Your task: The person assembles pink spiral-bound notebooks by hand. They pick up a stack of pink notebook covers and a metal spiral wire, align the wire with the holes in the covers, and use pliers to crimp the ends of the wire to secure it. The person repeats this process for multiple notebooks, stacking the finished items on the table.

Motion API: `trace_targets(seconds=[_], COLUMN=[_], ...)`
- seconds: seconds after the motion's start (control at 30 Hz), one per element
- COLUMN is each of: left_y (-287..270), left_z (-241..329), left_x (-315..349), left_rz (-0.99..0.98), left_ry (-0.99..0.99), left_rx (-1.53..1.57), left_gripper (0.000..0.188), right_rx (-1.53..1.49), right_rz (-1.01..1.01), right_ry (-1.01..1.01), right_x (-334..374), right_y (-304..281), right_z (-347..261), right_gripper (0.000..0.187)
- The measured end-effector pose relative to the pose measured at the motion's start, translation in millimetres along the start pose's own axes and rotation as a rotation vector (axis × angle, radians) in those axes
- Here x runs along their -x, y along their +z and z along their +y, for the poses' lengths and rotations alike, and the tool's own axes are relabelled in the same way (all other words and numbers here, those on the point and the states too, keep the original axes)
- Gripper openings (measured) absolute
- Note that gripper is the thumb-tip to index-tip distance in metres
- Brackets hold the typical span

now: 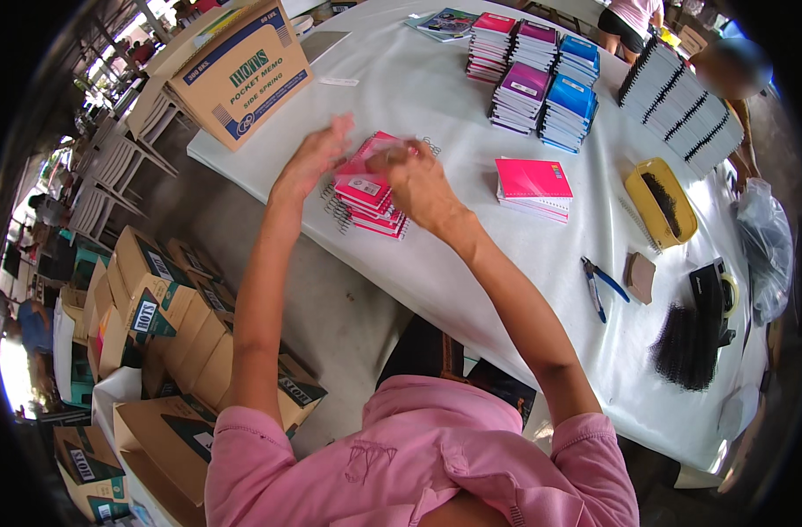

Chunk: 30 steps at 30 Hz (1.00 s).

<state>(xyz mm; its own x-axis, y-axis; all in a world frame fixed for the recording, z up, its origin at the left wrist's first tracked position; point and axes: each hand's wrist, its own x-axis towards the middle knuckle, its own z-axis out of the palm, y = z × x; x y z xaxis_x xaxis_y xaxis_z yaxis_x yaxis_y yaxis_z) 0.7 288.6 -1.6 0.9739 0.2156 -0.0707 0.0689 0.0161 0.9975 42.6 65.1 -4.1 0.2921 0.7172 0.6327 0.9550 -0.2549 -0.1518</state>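
Observation:
A stack of pink spiral notebooks [363,191] lies near the table's left edge, wire coils sticking out at its sides. Just left of the stack, my left hand [316,160] is raised with its fingers stretched out, somewhat blurred, and nothing shows in it. My right hand [420,183] hangs over the stack's right side, its fingers bent together and smeared. A blurred pink, partly see-through sheet or cover lies between the hands; whether the right fingers grip it is unclear. Right of my hands rests a smaller pile of pink-covered pages [534,186].
Stacks of pink, purple and blue notebooks [566,110] stand behind, and rows of bound pages [682,105] at far right. A yellow tray [662,202], pliers [601,288] and black coils [684,347] lie right. A carton [241,75] sits far left; more cartons [168,316] are below.

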Motion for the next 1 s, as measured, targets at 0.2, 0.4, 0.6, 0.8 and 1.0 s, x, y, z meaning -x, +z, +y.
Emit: trace_targets(seconds=[0.2, 0.4, 0.6, 0.8, 1.0], left_y=[6, 60, 156, 199, 224], left_z=[-17, -1, -9, -30, -97], left_x=[18, 15, 20, 38, 63], left_rz=[0.004, 0.278, -0.043, -0.076, -0.26], left_ry=[-0.074, 0.543, 0.523, 0.3, 0.119], left_rx=[-0.319, -0.791, -0.569, -0.07, 0.03], left_gripper=[0.059, 0.056, 0.071, 0.104, 0.093], right_rx=[-0.071, -0.146, 0.009, -0.894, -0.949], right_rz=[0.153, -0.027, 0.072, 0.615, 0.366], right_ry=[0.47, 1.28, 1.184, 0.729, 0.986], right_x=[64, 148, 160, 150, 210], right_y=[-39, -83, -101, -120, -77], right_z=[90, 219, 234, 95, 29], right_gripper=[0.037, 0.053, 0.041, 0.013, 0.019])
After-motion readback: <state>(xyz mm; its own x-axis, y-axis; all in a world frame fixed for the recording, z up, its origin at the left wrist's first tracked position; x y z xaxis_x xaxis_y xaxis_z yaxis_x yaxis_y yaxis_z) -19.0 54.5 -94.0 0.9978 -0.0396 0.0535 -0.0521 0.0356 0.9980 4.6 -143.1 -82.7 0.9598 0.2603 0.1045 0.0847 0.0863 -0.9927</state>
